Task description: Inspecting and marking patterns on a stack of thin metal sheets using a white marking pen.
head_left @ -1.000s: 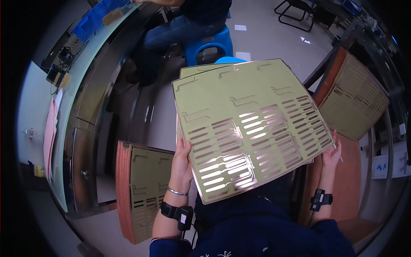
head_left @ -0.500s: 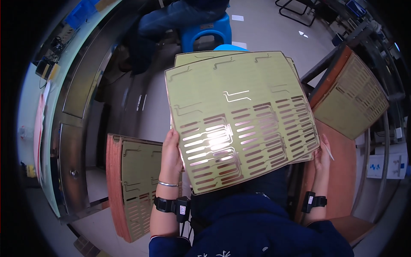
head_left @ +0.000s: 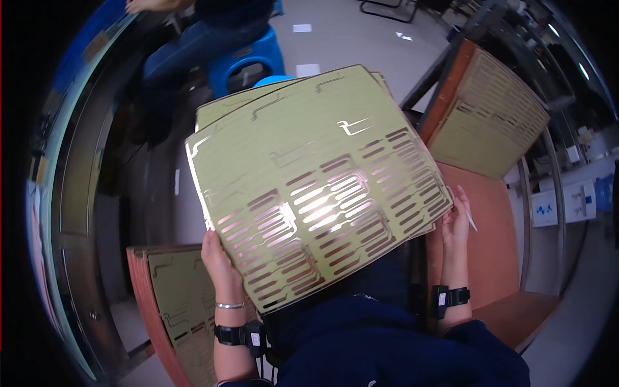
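Note:
A large green circuit board panel (head_left: 296, 145) with shiny copper traces lies tilted across my lap area, its right side higher than its left. My left hand (head_left: 220, 264) grips its left edge near the lower corner. On the opposite edge, my right hand (head_left: 455, 219) holds the right corner, and a thin white stick (head_left: 471, 219) pokes out beside its fingers. Beneath the top panel another green panel (head_left: 216, 115) shows at the far edge, turned at a slightly different angle. The fingers under the panels are hidden.
A stack of similar panels (head_left: 184, 290) stands at lower left. More panels (head_left: 493, 116) lean at the right above a brown board surface (head_left: 480, 232). A seated person (head_left: 193, 51) is on a blue stool (head_left: 248, 64) ahead, beside a long metal cabinet (head_left: 77, 226).
My view has swung, so the surroundings sit further left in the picture. The top panel has turned anticlockwise, its left side dropping, with both hands still on its edges.

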{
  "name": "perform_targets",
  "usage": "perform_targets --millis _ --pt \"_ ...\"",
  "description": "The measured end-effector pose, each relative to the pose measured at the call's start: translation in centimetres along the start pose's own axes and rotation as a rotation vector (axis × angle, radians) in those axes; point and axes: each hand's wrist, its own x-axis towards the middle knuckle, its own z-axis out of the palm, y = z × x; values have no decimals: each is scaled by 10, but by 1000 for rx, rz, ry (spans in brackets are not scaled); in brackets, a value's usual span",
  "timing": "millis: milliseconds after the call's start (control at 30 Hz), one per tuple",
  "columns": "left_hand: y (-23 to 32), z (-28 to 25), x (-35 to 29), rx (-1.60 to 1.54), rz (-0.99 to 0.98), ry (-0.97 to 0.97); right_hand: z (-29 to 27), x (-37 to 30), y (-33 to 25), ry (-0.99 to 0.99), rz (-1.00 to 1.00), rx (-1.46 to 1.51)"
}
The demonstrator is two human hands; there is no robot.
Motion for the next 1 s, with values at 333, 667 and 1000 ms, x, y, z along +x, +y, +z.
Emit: perform_targets --millis 333,667,1000 --pt "1 4 0 261 -70 92 20 -8 -10 120 -68 4" --pt "0 6 -9 67 129 12 -19 -2 -20 -142 31 -477" --pt "-6 -21 -13 264 223 49 -43 -6 -39 -618 387 -773"
